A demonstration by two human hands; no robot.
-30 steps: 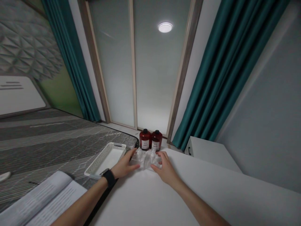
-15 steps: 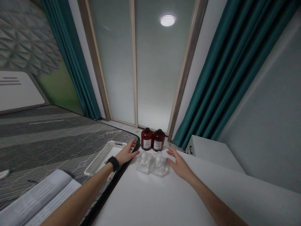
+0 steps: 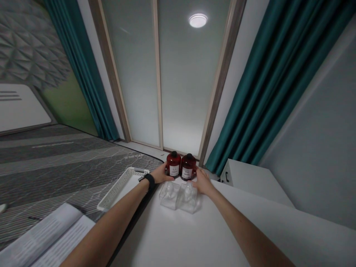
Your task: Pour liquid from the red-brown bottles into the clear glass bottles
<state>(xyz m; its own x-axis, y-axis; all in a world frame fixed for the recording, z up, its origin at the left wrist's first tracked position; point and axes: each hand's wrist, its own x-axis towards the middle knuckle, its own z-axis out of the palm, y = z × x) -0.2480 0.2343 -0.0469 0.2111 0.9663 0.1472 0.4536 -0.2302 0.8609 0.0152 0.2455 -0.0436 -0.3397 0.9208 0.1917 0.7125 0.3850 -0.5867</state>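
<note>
Two dark red bottles [image 3: 173, 163] with black caps and white labels stand upright side by side at the far end of the white tabletop. My left hand [image 3: 160, 174], with a black watch on its wrist, is wrapped round the outer side of the left bottle, thumb in front. Against the outer side of the right bottle [image 3: 188, 165] my right hand [image 3: 203, 181] curls its fingers; the fingertips are partly hidden. Just in front of the bottles lie two clear plastic packs [image 3: 178, 198] with clear rounded tops, close to my right thumb.
Left of the tabletop [image 3: 178, 237], a white perforated basket [image 3: 111, 194] and an open book [image 3: 61, 233] lie on a grey patterned surface [image 3: 78, 159]. A white cabinet [image 3: 256, 181] with a dark handle stands to the right. Frosted sliding doors [image 3: 183, 92] and teal curtains [image 3: 258, 92] are behind.
Both hands have moved forward and inward, from beside the clear packs to the outer sides of the two bottles, and have closed on them. The bottles stay about where they were.
</note>
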